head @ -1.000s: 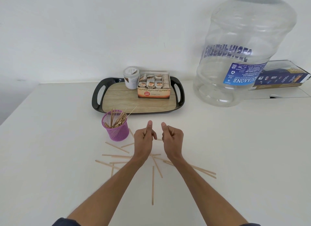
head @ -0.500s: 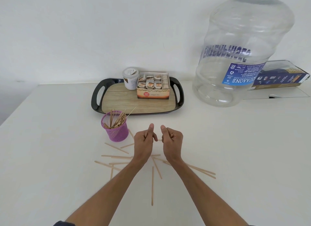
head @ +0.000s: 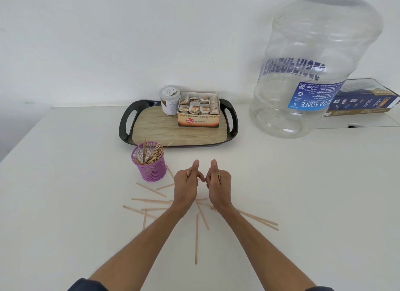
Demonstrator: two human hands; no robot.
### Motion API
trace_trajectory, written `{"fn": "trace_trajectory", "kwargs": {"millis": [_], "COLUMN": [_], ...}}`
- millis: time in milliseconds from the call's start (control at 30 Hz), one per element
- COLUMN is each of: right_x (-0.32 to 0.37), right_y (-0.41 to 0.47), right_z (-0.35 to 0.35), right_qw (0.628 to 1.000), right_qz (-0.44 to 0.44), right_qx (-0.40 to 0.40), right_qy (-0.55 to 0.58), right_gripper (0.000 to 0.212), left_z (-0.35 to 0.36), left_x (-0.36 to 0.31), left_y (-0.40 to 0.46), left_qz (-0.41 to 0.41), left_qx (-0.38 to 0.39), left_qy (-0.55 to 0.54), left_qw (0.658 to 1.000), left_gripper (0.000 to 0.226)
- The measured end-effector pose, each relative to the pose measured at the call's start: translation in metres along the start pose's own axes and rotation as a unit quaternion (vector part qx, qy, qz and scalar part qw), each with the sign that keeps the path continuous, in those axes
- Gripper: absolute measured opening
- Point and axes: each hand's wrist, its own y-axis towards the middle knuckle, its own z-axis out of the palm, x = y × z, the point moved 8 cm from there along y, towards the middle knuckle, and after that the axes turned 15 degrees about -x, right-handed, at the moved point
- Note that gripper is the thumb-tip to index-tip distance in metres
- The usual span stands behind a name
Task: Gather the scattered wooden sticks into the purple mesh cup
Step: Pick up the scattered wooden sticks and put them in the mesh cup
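White table [head: 303, 193] with sticks, cup, tray and bottle

Loose wooden sticks [head: 196, 238] lay scattered flat on the near middle of the table, fanned in several directions; a purple mesh cup [head: 151, 171] stood upright just behind them, left of centre, with a black-rimmed tray [head: 126, 126] close behind it; a large clear water bottle [head: 303, 108] stood at the far right, and a flat dark box [head: 363, 104] lay behind it near the wall

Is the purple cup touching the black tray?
Cannot tell. In the head view the purple cup overlaps the black tray's front rim, so no contact or gap shows plainly.
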Motion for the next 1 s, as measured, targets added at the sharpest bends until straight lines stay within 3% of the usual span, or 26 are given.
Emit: {"fn": "trace_trajectory", "kwargs": {"millis": [300,433,633,800,900,1000], "right_x": [0.026,0.05,0.084,0.097,0.086,0.073], "right_y": [0.019,0.031,0.041,0.036,0.029,0.021], "right_z": [0.011,0.03,0.078,0.125,0.149,0.166], "right_qw": [0.995,0.989,0.986,0.989,0.996,0.995], "right_qz": [0.04,0.058,0.061,0.037,0.02,-0.008], "right_qx": [0.001,-0.011,0.007,0.054,0.059,0.085], "right_qy": [0.086,0.136,0.158,0.132,0.067,-0.041], "right_gripper": [0.069,0.065,0.067,0.067,0.062,0.049], "left_z": [-0.021,-0.045,-0.089,-0.119,-0.119,-0.119], "left_x": [-0.044,-0.088,-0.128,-0.114,-0.095,-0.062], "left_y": [0.01,0.027,0.076,0.117,0.125,0.131], "left_qz": [0.069,0.139,0.174,0.129,0.067,0.034], "left_qx": [0.002,-0.052,-0.136,-0.194,-0.167,-0.153], "left_qy": [-0.046,-0.028,-0.03,0.031,0.012,0.07], "left_qw": [0.997,0.988,0.975,0.972,0.984,0.985], "left_gripper": [0.062,0.059,0.058,0.062,0.051,0.043]}}
